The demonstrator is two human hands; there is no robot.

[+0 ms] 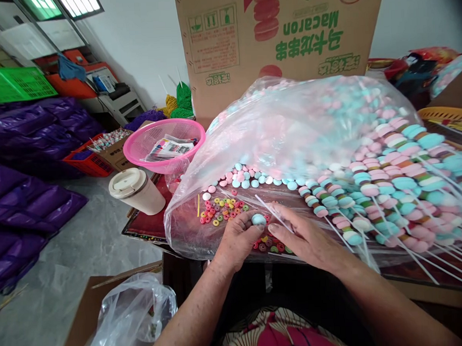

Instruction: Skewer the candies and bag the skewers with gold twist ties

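Note:
Between the thumb and fingers of my left hand point(237, 238) is a pale blue candy piece point(258, 219), rounded like a macaron half. My right hand point(303, 236) grips a thin white stick point(272, 212), its free end pointing up and left over the blue piece. Stick and piece are close together; I cannot tell whether they touch. Small colourful candy rings point(220, 209) lie scattered beyond my left hand, with more rings point(273, 243) below and between both hands. Loose pink and blue candy pieces point(250, 176) spill from under a big clear plastic bag point(290, 125).
Finished candy skewers point(398, 187) are piled on the right. At the left stand a lidded white cup point(138, 191) and a pink basket point(163, 125) holding printed papers. A large cardboard box point(227, 57) rises behind. Below left hangs a plastic bag point(133, 312) in a carton.

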